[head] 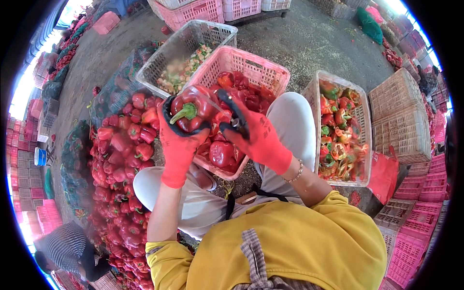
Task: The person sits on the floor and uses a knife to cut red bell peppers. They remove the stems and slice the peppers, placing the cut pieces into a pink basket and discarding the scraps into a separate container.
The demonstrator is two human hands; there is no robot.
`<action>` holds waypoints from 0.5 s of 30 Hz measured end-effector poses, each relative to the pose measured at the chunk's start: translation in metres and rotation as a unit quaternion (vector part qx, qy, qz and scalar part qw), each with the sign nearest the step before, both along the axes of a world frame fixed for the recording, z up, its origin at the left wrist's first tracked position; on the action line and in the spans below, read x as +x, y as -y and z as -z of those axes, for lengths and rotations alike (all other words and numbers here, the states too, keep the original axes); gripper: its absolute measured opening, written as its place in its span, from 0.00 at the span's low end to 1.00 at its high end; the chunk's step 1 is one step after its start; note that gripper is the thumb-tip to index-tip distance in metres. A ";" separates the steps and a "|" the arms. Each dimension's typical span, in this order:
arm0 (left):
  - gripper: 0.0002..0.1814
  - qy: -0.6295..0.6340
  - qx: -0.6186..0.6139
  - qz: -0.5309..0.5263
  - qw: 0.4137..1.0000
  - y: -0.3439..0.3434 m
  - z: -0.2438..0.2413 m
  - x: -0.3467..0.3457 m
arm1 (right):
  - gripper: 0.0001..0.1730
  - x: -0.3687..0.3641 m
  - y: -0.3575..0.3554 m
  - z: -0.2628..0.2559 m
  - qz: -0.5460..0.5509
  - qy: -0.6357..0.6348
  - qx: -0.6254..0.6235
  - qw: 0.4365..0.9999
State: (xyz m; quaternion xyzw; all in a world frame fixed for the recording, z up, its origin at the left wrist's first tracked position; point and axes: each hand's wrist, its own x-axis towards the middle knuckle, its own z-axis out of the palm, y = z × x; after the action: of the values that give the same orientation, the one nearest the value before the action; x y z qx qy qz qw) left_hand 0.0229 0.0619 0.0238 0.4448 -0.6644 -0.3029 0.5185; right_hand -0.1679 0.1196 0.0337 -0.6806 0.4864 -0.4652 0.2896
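My left hand, in a red glove with dark palm coating, is closed around a whole red bell pepper, its green stem facing up. In my right hand, gloved alike, is a knife with a dark handle; its thin blade lies against or just over the pepper's top, and I cannot tell which. Under both hands, a pink plastic crate between my knees contains red peppers, several of them cut open. To the right, a pale crate is filled with pepper cores, stems and pieces.
A big heap of red bell peppers lies at my left beside green mesh sacks. Beyond the pink crate sits a grey crate with chopped scraps. Stacked crates and a red bag stand at right. Another person bends at lower left.
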 end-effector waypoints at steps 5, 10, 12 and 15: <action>0.42 0.055 0.005 -0.032 0.998 0.001 -0.003 -0.020 | 0.42 0.002 0.000 0.024 0.069 -0.124 0.016 0.990; 0.45 0.153 0.006 -0.051 0.987 0.004 0.018 -0.027 | 0.44 0.016 0.023 0.046 0.130 -0.245 0.024 0.961; 0.45 0.095 0.045 -0.054 0.993 0.004 0.016 -0.026 | 0.43 0.016 0.029 0.058 0.124 -0.262 0.078 0.954; 0.45 0.022 0.027 -0.059 0.998 0.015 0.004 -0.011 | 0.41 -0.011 0.007 0.150 0.090 -0.260 0.083 0.958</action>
State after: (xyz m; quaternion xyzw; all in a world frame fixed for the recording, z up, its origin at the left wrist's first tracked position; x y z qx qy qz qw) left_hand 0.0118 0.0470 0.0199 0.5041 -0.6397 -0.2795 0.5084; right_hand -0.1784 0.1122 -0.1164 -0.7049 0.6411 -0.2542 0.1659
